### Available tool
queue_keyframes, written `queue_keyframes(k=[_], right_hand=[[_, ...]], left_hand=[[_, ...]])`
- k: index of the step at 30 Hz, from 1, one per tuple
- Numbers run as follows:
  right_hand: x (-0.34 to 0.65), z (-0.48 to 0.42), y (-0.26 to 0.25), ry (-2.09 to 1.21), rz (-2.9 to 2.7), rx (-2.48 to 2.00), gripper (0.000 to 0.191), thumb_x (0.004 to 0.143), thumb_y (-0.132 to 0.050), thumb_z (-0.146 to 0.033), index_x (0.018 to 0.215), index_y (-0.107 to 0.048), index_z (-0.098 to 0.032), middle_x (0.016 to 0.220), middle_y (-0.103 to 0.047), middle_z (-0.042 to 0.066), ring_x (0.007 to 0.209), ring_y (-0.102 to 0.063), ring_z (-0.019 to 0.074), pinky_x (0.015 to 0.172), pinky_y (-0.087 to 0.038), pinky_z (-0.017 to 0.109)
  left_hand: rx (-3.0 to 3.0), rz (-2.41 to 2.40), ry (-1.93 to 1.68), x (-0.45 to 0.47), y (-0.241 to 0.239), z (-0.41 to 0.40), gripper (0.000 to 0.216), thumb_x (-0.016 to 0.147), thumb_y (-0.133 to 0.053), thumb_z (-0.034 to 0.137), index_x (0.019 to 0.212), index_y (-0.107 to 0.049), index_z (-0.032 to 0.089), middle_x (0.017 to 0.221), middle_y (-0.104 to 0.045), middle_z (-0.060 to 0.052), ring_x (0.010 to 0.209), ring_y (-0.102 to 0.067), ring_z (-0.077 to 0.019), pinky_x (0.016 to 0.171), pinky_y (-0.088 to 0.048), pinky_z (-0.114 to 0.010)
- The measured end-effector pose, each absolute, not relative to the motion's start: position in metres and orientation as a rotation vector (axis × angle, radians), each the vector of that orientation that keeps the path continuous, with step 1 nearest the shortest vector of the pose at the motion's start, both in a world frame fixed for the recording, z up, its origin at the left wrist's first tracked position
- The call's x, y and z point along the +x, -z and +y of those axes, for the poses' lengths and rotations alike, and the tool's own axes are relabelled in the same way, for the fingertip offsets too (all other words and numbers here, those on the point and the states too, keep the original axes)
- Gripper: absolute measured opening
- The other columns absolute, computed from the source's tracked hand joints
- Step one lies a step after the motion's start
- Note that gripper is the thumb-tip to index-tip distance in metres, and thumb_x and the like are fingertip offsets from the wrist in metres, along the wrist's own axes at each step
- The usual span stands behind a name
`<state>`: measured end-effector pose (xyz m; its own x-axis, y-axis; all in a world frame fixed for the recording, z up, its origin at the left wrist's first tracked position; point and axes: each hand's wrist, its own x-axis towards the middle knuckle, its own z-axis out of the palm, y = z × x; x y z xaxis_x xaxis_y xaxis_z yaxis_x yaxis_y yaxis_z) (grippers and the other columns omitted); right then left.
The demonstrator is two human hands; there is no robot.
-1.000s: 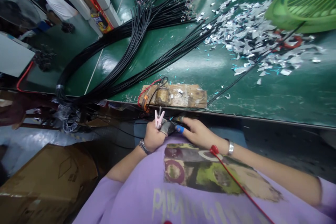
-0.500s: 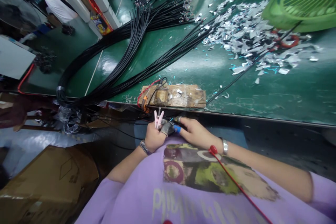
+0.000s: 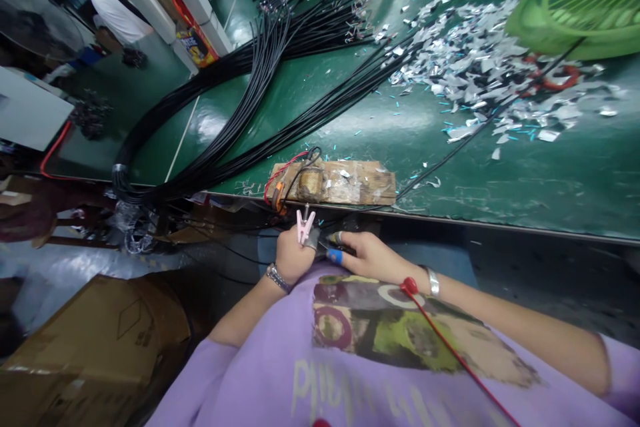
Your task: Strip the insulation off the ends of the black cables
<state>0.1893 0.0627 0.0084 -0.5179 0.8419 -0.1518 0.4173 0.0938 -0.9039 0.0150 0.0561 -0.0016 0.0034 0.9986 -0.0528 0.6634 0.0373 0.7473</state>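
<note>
My left hand (image 3: 291, 258) is closed just below the table edge, with a pink clip (image 3: 304, 225) sticking up from its fingers and a grey cot on one fingertip. My right hand (image 3: 371, 257) is closed beside it, a blue cot on one fingertip, pinching the end of a thin black cable (image 3: 450, 155) that runs off across the green table (image 3: 525, 173). The two hands touch at the fingertips. A wooden block (image 3: 334, 183) with red and black wires and a metal part lies on the table edge just above them.
A big bundle of black cables (image 3: 240, 100) sweeps across the table and hangs over its left edge. Silver and blue scraps (image 3: 475, 73) litter the right part. A green plastic basket (image 3: 580, 0) stands at the far right. A cardboard box (image 3: 100, 340) sits on the floor at left.
My hands stay together at the table edge; the right hand has shifted slightly left. The view has barely moved.
</note>
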Motion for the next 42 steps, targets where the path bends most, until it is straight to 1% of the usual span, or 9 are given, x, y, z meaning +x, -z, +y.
queue_keyframes(k=[5, 8, 14, 21, 26, 30, 33, 37, 42], right_hand=[[0.1926, 0.0634, -0.0081, -1.433, -1.700, -1.369, 0.035, 0.076, -0.049, -0.050, 0.061, -0.046, -0.020, 0.052, -0.045, -0.004, 0.050, -0.037, 0.0099, 0.047, -0.032, 0.023], [0.1927, 0.0638, -0.0094, -1.590, -1.576, -1.378, 0.040, 0.072, -0.053, -0.057, 0.059, -0.044, -0.020, 0.051, -0.044, -0.004, 0.048, -0.036, 0.0088, 0.046, -0.031, 0.023], [0.1904, 0.0636, -0.0170, -1.892, -1.390, -1.314, 0.046, 0.064, -0.058, -0.063, 0.062, -0.049, -0.018, 0.050, -0.046, -0.005, 0.044, -0.034, 0.0068, 0.041, -0.026, 0.021], [0.1896, 0.0635, -0.0121, -2.094, -1.143, -1.304, 0.045, 0.059, -0.067, -0.059, 0.061, -0.050, -0.017, 0.045, -0.042, -0.007, 0.039, -0.029, 0.0039, 0.037, -0.021, 0.019], [0.1893, 0.0679, -0.0085, -2.299, -0.834, -1.206, 0.040, 0.059, -0.070, -0.051, 0.059, -0.053, -0.015, 0.048, -0.047, -0.004, 0.039, -0.032, 0.0037, 0.036, -0.020, 0.018], [0.1902, 0.0712, -0.0094, -2.367, -0.781, -1.155, 0.036, 0.062, -0.070, -0.046, 0.056, -0.055, -0.014, 0.046, -0.048, -0.003, 0.037, -0.033, 0.0038, 0.036, -0.020, 0.018], [0.1919, 0.0711, -0.0094, -2.411, -0.792, -1.160, 0.034, 0.063, -0.070, -0.044, 0.056, -0.057, -0.013, 0.041, -0.045, -0.004, 0.035, -0.031, 0.0031, 0.035, -0.017, 0.017], [0.1925, 0.0707, -0.0094, -2.355, -0.573, -1.188, 0.034, 0.062, -0.072, -0.043, 0.059, -0.052, -0.015, 0.050, -0.049, -0.004, 0.036, -0.027, 0.0007, 0.034, -0.015, 0.015], [0.1908, 0.0710, -0.0090, -2.341, -0.490, -1.124, 0.036, 0.063, -0.072, -0.043, 0.065, -0.048, -0.017, 0.058, -0.048, -0.005, 0.038, -0.021, 0.0003, 0.032, -0.013, 0.015]], left_hand=[[1.696, 1.695, -0.801, 0.0142, -0.0034, 0.0549, 0.016, 0.077, -0.054, 0.026, 0.070, -0.064, 0.015, 0.052, -0.058, 0.001, 0.046, -0.049, -0.0100, 0.048, -0.039, -0.021], [1.751, 1.678, -0.838, 0.0148, -0.0015, 0.0517, 0.017, 0.078, -0.054, 0.027, 0.073, -0.065, 0.015, 0.056, -0.061, -0.001, 0.050, -0.054, -0.0117, 0.051, -0.042, -0.022], [1.945, 1.614, -0.824, 0.0170, 0.0001, 0.0488, 0.022, 0.079, -0.052, 0.025, 0.061, -0.061, 0.017, 0.057, -0.061, -0.003, 0.054, -0.056, -0.0126, 0.057, -0.045, -0.022], [2.124, 1.670, -0.712, 0.0155, -0.0005, 0.0493, 0.021, 0.079, -0.051, 0.027, 0.062, -0.061, 0.019, 0.057, -0.062, -0.003, 0.055, -0.057, -0.0130, 0.057, -0.045, -0.021], [2.340, 1.686, -0.667, 0.0134, 0.0045, 0.0503, 0.015, 0.075, -0.054, 0.028, 0.070, -0.065, 0.020, 0.057, -0.063, -0.005, 0.054, -0.057, -0.0142, 0.054, -0.044, -0.021], [2.195, 1.640, -0.763, 0.0132, 0.0062, 0.0508, 0.017, 0.077, -0.052, 0.028, 0.067, -0.064, 0.020, 0.059, -0.064, -0.006, 0.059, -0.060, -0.0156, 0.060, -0.047, -0.024], [1.987, 1.642, -0.872, 0.0123, 0.0042, 0.0515, 0.019, 0.080, -0.051, 0.030, 0.074, -0.065, 0.019, 0.062, -0.065, -0.005, 0.059, -0.060, -0.0147, 0.060, -0.048, -0.023], [1.844, 1.631, -0.880, 0.0123, 0.0002, 0.0522, 0.020, 0.080, -0.051, 0.031, 0.076, -0.064, 0.017, 0.055, -0.062, -0.002, 0.049, -0.056, -0.0118, 0.053, -0.046, -0.022], [1.955, 1.455, -0.841, 0.0172, -0.0022, 0.0515, 0.020, 0.080, -0.050, 0.028, 0.068, -0.063, 0.019, 0.060, -0.065, -0.003, 0.057, -0.060, -0.0130, 0.060, -0.049, -0.023]])
